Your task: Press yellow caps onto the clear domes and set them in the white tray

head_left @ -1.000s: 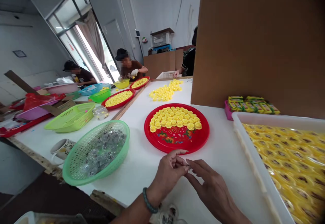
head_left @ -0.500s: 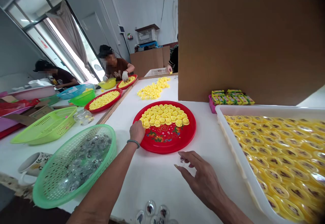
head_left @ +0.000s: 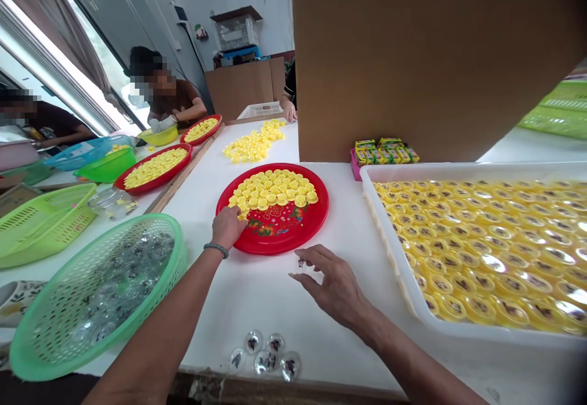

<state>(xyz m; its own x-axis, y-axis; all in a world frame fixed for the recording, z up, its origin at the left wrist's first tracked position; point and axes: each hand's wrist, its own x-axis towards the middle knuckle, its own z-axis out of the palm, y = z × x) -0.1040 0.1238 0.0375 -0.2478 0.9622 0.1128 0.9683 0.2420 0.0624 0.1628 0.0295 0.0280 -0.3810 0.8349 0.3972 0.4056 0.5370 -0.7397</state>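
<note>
My left hand reaches over the left rim of a red round tray, its fingers bent down against the small yellow caps. Its fingertips are partly hidden, so I cannot see whether a cap is pinched there. My right hand, just in front of the tray, holds a small clear plastic dome with a dark printed figure between thumb and fingers. Several similar clear domes lie at the table's near edge. More of them fill a green mesh basket on the left.
A large white tray of yellow pieces with printed clear tops stands right. Behind it are a brown cardboard panel and small yellow-green packets. Loose yellow caps lie farther back. Co-workers sit at back left near another red tray.
The view has turned right and down, so things appear farther left and more of the white tray shows. Both hands keep nearly the same places by the red tray.
</note>
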